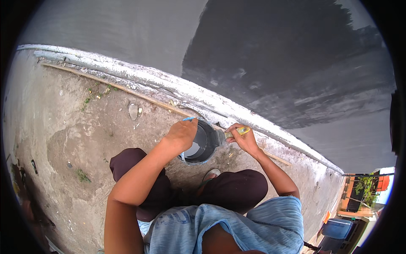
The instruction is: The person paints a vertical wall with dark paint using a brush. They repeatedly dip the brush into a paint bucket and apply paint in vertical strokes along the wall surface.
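A paint bucket [210, 143] with a blue rim stands between my knees and the wall, and grey liquid paint [192, 150] shows inside it. My left hand [181, 135] grips the rim on the left side and hides part of the opening. In my right hand [243, 139] is a paintbrush [234, 132] with a yellow handle. Its grey-coated bristle end lies at the bucket's right rim. Beyond the bucket rises a wall [127, 28], light grey in places, with a broad darker grey painted patch [269, 47] that looks streaky along its lower part.
A white-splashed ledge [196, 92] runs along the wall's foot, with a long wooden strip [127, 90] beside it. A stone [133, 112] and small debris lie on the bare ground [79, 127]. My sandalled foot [212, 173] is close to the bucket. Far right is a blue container [337, 228].
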{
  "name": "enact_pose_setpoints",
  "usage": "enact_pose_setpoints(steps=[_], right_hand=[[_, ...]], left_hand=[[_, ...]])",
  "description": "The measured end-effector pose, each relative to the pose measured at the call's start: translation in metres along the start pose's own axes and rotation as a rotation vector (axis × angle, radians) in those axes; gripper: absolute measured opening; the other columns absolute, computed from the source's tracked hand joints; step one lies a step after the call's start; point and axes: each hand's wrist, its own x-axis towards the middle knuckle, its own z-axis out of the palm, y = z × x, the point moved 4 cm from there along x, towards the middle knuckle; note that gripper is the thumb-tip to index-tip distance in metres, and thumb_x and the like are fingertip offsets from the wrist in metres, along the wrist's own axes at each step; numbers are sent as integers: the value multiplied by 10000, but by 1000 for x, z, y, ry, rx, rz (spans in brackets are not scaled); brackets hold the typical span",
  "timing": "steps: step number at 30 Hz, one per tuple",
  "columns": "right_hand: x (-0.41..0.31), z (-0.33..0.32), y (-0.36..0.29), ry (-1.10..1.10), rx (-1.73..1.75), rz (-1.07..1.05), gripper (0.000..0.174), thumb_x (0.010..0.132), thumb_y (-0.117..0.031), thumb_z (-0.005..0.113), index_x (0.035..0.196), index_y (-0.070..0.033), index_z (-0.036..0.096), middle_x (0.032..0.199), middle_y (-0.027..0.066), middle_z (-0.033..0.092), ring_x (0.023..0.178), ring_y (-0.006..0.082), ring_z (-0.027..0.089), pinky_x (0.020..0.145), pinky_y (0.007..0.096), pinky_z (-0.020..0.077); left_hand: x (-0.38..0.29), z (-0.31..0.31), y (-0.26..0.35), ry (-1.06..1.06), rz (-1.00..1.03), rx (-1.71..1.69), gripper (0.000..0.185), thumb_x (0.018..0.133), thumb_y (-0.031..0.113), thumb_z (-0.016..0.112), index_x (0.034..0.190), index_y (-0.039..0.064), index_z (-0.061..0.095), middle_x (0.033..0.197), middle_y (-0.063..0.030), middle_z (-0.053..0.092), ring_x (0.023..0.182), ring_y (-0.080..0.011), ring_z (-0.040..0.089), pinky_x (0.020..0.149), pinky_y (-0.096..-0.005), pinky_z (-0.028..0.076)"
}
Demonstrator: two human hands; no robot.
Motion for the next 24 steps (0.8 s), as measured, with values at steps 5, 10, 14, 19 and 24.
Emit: enact_pose_setpoints(steps=[5,10,14,19,24], right_hand=[[1,-41,-37,26,254,139,207,1024,-187,624,1042,17,646,967,118,706,740,215,742,664,307,647],[14,-71,-59,5,735,146,108,938,-105,736,998,-96,646,873,20,683,747,141,698,701,289,620],[23,-43,-110,-204,668,125,133,923,-96,755,1011,-94,655,908,-14,643,824,93,666,793,273,595],[19,-39,-232,-198,137,-33,147,923,-86,747,1048,-27,695,970,58,660,900,153,686,880,309,615],[-30,-51,-435,325,-491,-752,257,901,-252,796,1056,-52,751,1026,42,713,1001,155,632,936,316,491]], left_hand=[[8,-13,-13,-31,-49,-33,454,851,102,687,1237,-60,509,1022,-279,696,1050,-410,676,914,-466,536],[31,-42,-30,118,-164,-15,371,892,118,590,1229,-36,566,1059,-247,720,1035,-367,709,915,-436,556],[59,-49,-60,198,-291,-102,405,937,266,604,1212,-29,574,1095,-245,711,1095,-387,678,945,-476,532],[64,-74,-70,315,-332,-218,410,946,333,612,1212,22,598,1118,-231,713,1119,-387,668,959,-494,518],[49,-77,-89,339,-330,-206,433,943,366,634,1197,16,602,1112,-200,725,1100,-350,687,954,-450,526]])
